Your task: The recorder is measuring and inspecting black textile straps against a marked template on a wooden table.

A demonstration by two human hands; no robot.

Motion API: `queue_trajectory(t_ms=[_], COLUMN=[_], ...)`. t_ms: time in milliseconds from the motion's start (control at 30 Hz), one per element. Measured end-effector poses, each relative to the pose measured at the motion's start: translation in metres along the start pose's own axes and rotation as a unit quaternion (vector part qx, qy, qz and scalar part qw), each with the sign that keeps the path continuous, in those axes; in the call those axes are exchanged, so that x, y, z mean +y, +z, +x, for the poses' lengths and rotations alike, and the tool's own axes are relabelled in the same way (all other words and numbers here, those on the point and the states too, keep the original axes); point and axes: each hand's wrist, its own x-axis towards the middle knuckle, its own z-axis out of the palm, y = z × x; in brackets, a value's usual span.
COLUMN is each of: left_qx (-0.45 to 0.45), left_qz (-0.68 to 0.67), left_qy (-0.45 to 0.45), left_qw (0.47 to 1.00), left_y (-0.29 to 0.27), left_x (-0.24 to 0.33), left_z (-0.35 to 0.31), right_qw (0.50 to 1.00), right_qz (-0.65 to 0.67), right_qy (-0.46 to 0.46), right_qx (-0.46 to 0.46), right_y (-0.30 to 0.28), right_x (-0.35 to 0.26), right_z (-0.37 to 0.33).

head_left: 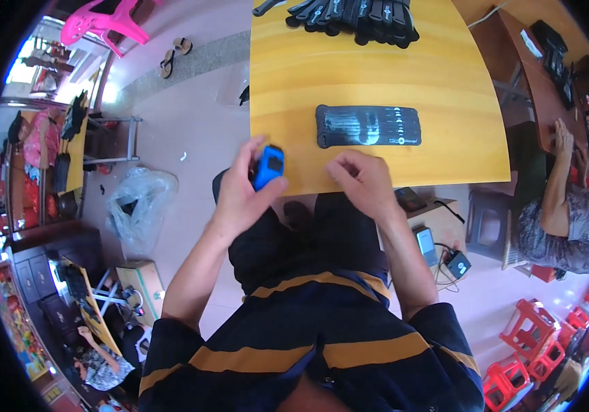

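My left hand point(239, 189) is closed round a small blue handheld device point(268, 168) with a black square panel, just off the table's near left edge. Over the table's near edge is my right hand point(364, 180), its fingers curled and the thumb against the forefinger. Whatever it may pinch is too small to make out. Beyond it, a neat row of flat black straps point(368, 126) with pale print lies overlapped on the yellow wooden table point(438, 82). Farther off, a heap of loose black straps point(356, 19) spreads at the table's far end.
Right of me, another person point(569, 223) sits at a brown table point(524, 65). A grey stool point(490, 220) and a box with wired devices point(435, 240) stand near my right side. A clear plastic bag point(142, 206) lies on the floor to the left. Another person point(105, 367) works at lower left.
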Motion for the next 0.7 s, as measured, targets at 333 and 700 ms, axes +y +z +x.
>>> queue_trajectory(t_ms=[333,700], left_qx=[0.126,0.181], left_qz=[0.276,0.389], left_qy=[0.125,0.161], left_qw=[0.945,0.889], left_y=[-0.038,-0.053], left_x=[-0.013,-0.049], left_z=[0.174,0.322], right_qw=[0.986,0.986], right_qz=[0.058,0.051], right_qy=[0.009,-0.017], right_qx=[0.154,0.158], right_y=[-0.029,-0.023], right_x=[0.019,0.029], right_z=[0.006,0.004])
